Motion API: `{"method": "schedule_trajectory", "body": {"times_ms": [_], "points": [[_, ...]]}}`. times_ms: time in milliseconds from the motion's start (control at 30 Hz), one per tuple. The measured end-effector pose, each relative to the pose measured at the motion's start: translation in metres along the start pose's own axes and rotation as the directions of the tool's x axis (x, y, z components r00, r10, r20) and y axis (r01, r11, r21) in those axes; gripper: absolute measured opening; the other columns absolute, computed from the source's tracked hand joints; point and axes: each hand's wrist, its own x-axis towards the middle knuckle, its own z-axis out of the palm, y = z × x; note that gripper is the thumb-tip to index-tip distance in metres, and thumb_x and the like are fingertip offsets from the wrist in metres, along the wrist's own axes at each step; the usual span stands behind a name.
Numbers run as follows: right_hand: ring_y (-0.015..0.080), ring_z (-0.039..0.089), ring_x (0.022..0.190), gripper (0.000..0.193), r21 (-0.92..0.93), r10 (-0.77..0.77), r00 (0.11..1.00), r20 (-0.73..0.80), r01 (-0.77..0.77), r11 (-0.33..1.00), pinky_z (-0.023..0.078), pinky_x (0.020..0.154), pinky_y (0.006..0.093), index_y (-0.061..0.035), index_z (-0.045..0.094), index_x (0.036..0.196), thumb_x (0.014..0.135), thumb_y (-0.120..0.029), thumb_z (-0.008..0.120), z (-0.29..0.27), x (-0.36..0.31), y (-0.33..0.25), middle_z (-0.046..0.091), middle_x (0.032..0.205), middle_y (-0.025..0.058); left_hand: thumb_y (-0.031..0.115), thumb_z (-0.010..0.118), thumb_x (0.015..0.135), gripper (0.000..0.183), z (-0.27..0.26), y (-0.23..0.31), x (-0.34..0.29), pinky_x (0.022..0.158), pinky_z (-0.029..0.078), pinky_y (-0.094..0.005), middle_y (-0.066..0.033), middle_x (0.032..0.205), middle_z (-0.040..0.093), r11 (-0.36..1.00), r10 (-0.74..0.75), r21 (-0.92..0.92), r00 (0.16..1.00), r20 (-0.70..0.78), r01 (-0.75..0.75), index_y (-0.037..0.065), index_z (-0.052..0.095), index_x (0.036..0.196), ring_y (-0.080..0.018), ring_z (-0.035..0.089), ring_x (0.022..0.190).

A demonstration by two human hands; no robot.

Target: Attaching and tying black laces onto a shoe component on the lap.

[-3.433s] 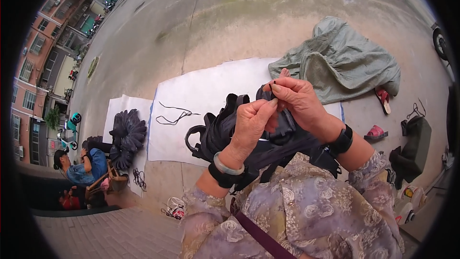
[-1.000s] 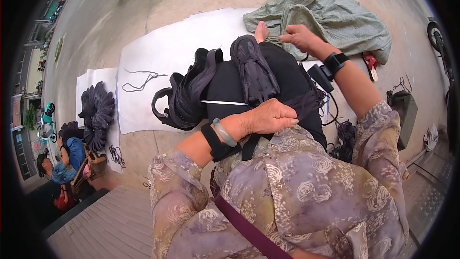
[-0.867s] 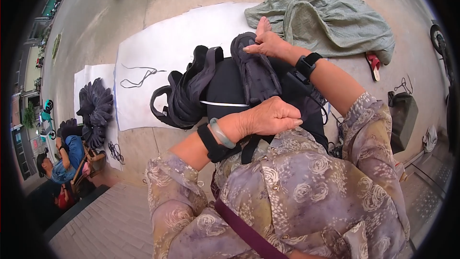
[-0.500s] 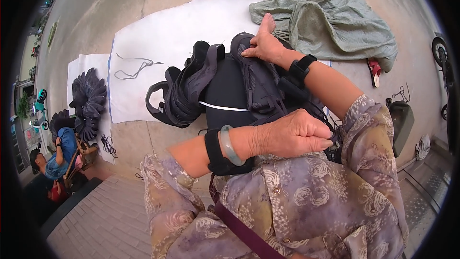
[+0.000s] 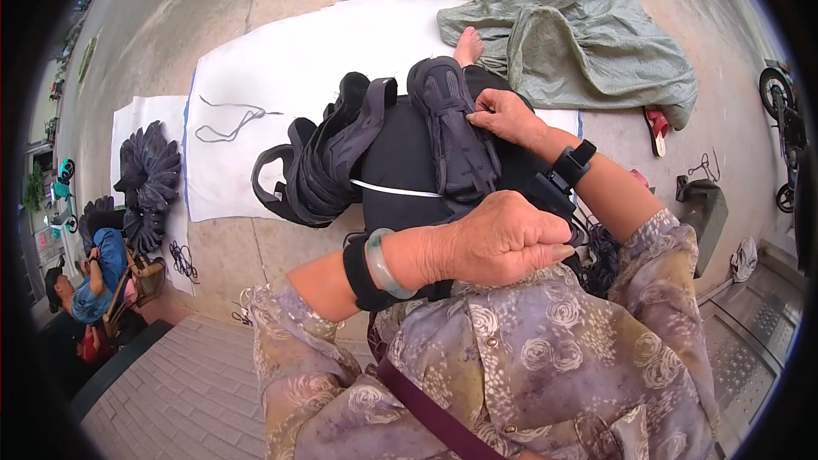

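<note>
A dark grey shoe upper (image 5: pixel 456 140) with a lace across its front lies flat on my dark-trousered lap. At its right edge my right hand (image 5: pixel 514 122) pinches it between thumb and finger. My left hand (image 5: pixel 511 243), closed in a fist, is just below the upper's near end. What the left fist holds, if anything, is hidden. Several similar uppers (image 5: pixel 319 166) are bundled on my left thigh, beside a white band (image 5: pixel 396 189) across the trousers. Dark laces (image 5: pixel 601 260) bunch to the right of my left fist.
Under my legs lies a white sheet (image 5: pixel 281 60) with a loose grey lace (image 5: pixel 230 126). A green-grey cloth (image 5: pixel 588 43) is heaped at far right, near a red sandal (image 5: pixel 656 129). At left, a seated person (image 5: pixel 89 285) is beside fanned dark uppers (image 5: pixel 149 175).
My right hand has moved nearer and rightward, from the upper's far end to its right edge. The upper has turned slightly. My left fist has shifted a little to the left.
</note>
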Motion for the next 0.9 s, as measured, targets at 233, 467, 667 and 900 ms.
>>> {"method": "schedule_trajectory", "body": {"times_ms": [233,467,667,900], "points": [[0.0377,0.062,0.076,0.022,-0.492,-0.23,0.97,-0.078,0.163,0.855,0.048,0.067,0.0477,-0.0015,0.05,0.088,0.084,-0.023,0.051,0.02,-0.028,-0.002,0.062,0.074,0.0204,0.015,0.06,0.084,0.021,0.001,-0.011,-0.004,0.047,0.036,-0.0365,-0.0109,0.057,0.047,0.92,0.213,0.339,0.977,-0.015,-0.195,0.003,0.051,0.07,-0.0305,0.049,0.051],[0.0384,0.06,0.07,0.02,-0.464,-0.374,0.913,-0.162,0.264,0.845,0.047,0.063,0.0474,-0.0018,0.052,0.08,0.086,-0.021,0.051,0.027,-0.012,0.019,0.059,0.067,0.0191,0.018,0.059,0.085,0.025,0.008,-0.031,0.014,0.051,0.04,-0.0372,-0.015,0.058,0.049,0.999,-0.013,0.03,1.0,0.015,0.013,0.002,0.05,0.069,-0.0334,0.053,0.056],[0.0389,0.059,0.071,0.017,-0.396,-0.368,0.916,-0.16,0.282,0.874,0.047,0.064,0.0472,-0.0022,0.054,0.082,0.085,-0.019,0.053,0.026,-0.014,0.027,0.059,0.069,0.0195,0.015,0.056,0.091,0.029,0.014,-0.023,0.029,0.048,0.032,-0.0317,-0.0091,0.057,0.036,0.985,0.13,-0.11,0.991,-0.026,-0.132,0.001,0.043,0.069,-0.0258,0.033,0.051],[0.0243,0.057,0.059,0.023,0.039,-0.143,0.976,-0.166,0.151,0.988,0.046,0.059,0.0299,-0.0019,0.06,0.096,0.083,-0.02,0.066,0.014,-0.029,0.036,0.061,0.071,0.0163,0.011,0.061,0.076,0.011,0.015,-0.029,0.033,0.055,0.042,-0.0425,-0.0159,0.06,0.054,0.931,0.246,0.315,0.954,-0.172,-0.183,0.004,0.053,0.074,-0.0369,0.057,0.06]]}}
